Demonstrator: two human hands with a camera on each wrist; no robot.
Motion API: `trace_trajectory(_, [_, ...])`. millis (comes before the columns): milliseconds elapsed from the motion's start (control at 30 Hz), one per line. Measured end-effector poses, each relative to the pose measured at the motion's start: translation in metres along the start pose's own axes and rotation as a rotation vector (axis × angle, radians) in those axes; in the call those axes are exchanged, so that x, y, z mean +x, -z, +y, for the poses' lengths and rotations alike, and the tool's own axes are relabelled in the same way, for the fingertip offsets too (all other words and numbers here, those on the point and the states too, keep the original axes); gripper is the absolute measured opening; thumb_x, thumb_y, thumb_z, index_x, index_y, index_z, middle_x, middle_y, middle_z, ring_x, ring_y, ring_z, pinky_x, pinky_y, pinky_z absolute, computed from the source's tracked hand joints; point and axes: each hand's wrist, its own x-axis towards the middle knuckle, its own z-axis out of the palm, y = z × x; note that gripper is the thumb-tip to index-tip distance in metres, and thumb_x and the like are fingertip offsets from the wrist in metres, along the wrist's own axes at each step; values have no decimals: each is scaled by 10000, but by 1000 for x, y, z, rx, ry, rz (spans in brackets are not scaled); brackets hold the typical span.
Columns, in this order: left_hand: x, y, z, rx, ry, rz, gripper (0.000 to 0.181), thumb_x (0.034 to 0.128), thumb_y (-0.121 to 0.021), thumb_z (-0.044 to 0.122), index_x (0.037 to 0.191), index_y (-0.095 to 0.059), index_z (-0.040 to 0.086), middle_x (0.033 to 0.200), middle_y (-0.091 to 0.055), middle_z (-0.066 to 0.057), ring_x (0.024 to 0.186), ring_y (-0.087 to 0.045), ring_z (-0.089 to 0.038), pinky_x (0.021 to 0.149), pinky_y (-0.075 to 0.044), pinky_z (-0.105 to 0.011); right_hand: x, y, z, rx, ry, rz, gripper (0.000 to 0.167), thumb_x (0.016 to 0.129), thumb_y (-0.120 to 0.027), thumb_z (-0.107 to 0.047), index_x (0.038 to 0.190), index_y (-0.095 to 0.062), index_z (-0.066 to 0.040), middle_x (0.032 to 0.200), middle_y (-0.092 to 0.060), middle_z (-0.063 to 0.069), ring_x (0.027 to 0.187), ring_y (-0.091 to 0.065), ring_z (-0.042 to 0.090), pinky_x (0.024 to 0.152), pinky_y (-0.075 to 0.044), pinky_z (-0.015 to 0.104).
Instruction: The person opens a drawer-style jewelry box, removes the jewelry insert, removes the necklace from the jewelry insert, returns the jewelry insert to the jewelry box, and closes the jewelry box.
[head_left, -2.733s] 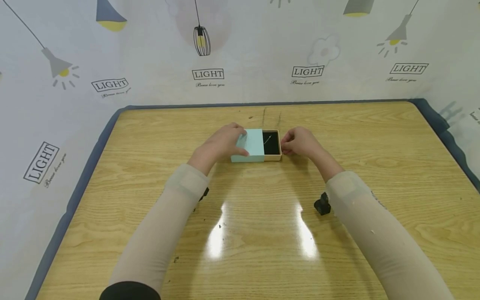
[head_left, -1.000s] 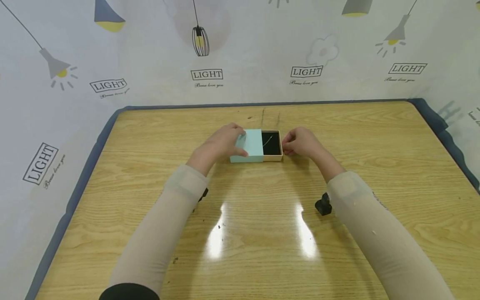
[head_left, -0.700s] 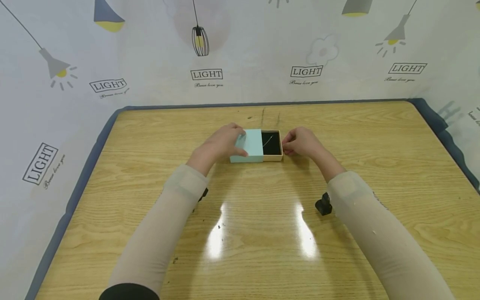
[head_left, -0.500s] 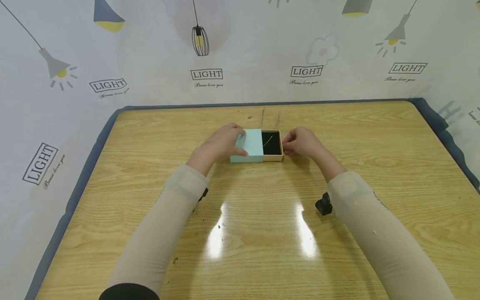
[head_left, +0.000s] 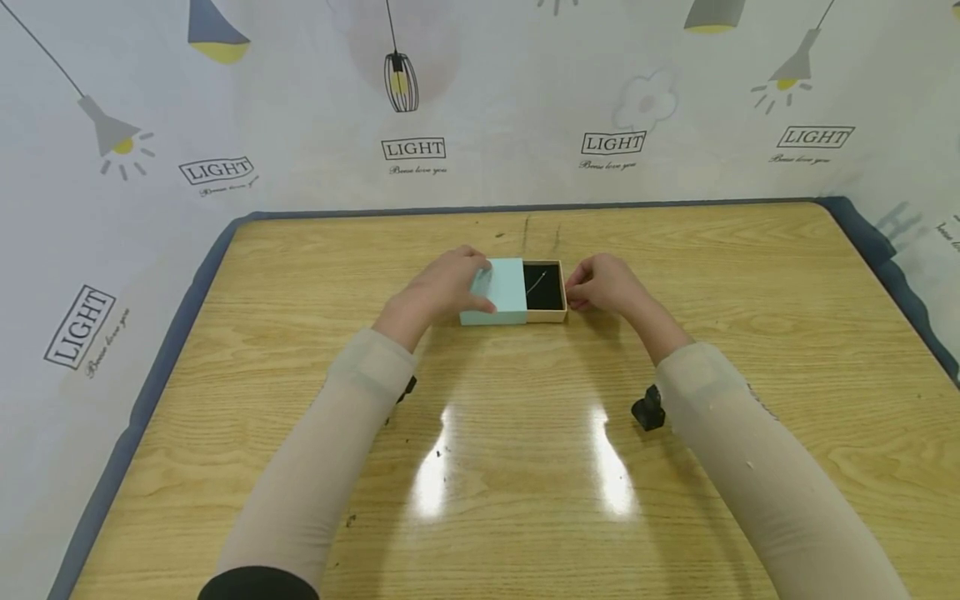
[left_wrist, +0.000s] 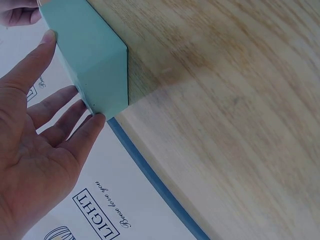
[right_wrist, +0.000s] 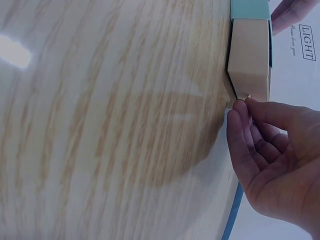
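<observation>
Drawer (right_wrist: 248, 50) slid further out, right hand (head_left: 602, 283) pinching its barely visible tab (right_wrist: 249, 96), left hand (head_left: 442, 286) gripping cover (head_left: 506, 285).

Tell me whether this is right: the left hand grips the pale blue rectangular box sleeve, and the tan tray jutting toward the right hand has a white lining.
No: the lining is black, not white, as the head view shows. The left hand does grip the sleeve, and the tan tray juts toward the right hand.

Glare streaks the glossy table (head_left: 525, 467); wrist views look dimmer.
</observation>
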Motion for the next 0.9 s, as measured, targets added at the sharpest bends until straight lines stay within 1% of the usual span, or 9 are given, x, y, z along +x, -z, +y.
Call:
trace_trajectory(233, [-1, 0, 0, -4, -1, 6, 726, 873, -760, 396, 1473, -465, 112, 1565, -388, -94, 1425, -399, -282, 1224, -348, -427, -1, 1, 1, -9, -4, 1, 163, 982, -584, -61, 1037, -663, 70, 965, -702, 175, 781, -690, 162, 764, -627, 305])
trace_trajectory(567, [-1, 1, 1, 2, 2, 1, 722, 881, -750, 408, 1474, -462, 114, 1557, -396, -96, 1415, -409, -279, 1219, -356, -424, 1, 3, 2, -22, -4, -2, 150, 972, -592, -51, 1019, -664, 72, 881, -708, 127, 706, -672, 106, 720, -622, 274])
trace_trajectory(900, [1, 0, 0, 8, 1, -3, 730, 881, -748, 407, 1480, -452, 112, 1566, -387, -96, 1428, -397, -277, 1226, -347, -421, 1, 3, 3, -7, -12, 2, 144, 971, -590, -38, 1019, -654, 82, 856, -703, 117, 697, -668, 106, 695, -618, 257])
